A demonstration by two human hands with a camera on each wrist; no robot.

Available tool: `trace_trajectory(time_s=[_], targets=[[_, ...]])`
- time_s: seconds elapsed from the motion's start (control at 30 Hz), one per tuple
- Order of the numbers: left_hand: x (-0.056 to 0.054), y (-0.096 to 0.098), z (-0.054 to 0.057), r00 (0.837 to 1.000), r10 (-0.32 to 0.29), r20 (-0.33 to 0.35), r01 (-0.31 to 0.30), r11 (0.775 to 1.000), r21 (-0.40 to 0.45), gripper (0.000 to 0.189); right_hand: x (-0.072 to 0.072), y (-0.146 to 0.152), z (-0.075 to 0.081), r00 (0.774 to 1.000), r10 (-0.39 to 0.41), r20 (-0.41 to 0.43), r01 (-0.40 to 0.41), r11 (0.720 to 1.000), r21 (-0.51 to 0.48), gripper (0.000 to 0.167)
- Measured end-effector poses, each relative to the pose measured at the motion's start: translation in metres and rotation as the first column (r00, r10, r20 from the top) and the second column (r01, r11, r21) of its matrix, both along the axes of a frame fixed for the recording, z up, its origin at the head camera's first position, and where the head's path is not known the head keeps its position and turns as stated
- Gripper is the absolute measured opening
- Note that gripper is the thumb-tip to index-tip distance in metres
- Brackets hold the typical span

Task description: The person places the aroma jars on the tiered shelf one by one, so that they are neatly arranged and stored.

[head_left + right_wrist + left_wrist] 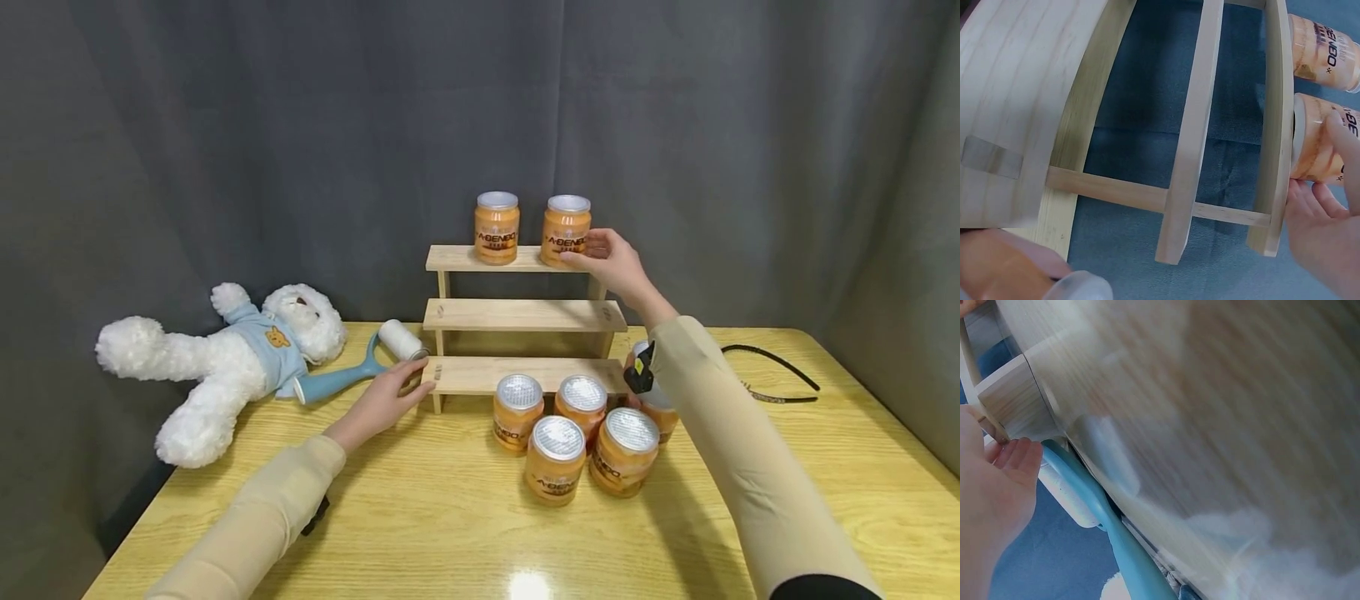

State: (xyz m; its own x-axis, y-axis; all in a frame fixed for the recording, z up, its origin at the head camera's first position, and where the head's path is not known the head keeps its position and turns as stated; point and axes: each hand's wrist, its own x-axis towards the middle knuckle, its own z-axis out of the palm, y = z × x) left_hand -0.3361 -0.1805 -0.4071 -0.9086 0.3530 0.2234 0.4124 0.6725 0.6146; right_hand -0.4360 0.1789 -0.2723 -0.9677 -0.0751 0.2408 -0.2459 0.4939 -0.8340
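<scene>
Jar [562,232] in right hand [621,268], shelf [517,375] at left hand [377,405]

From in front of the pale wooden three-tier shelf [525,315], the head camera faces forward and down. The right-wrist view, nearer and turned sideways, shares all three tiers with it. The left-wrist view, close and tilted, shares the shelf's left end.

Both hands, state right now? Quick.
Left hand: closed, holding the pale rectangular wooden bottom shelf by its left end.
Right hand: closed on the right-hand orange, silver-topped cylindrical jar, on the top shelf.
</scene>
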Motion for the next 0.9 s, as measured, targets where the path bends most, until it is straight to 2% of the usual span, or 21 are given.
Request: trace_trajectory(time_s=[0.27, 0.57, 0.77, 0.9], targets=[[0.001, 0.0, 0.002, 1.0, -0.005, -0.003, 0.005, 1.0, -0.003, 0.059, 0.0, -0.007, 0.004, 0.999, -0.04, -0.011, 0.041, 0.997, 0.073, 0.074], [0.0, -0.003, 0.002, 1.0, 0.002, -0.015, -0.002, 1.0, 0.001, 0.059, -0.002, -0.015, 0.006, 0.994, -0.095, -0.053, 0.1, 0.99, 0.102, 0.068], [0.0, -0.003, -0.001, 1.0, 0.001, 0.017, -0.001, 1.0, 0.001, 0.058, -0.001, -0.016, 0.002, 0.993, -0.096, -0.075, 0.105, 0.986, 0.126, 0.065], [0.0, -0.003, 0.0, 1.0, 0.001, 0.01, -0.001, 1.0, 0.005, 0.058, -0.002, -0.016, 0.001, 0.992, -0.096, -0.087, 0.108, 0.985, 0.138, 0.065]])
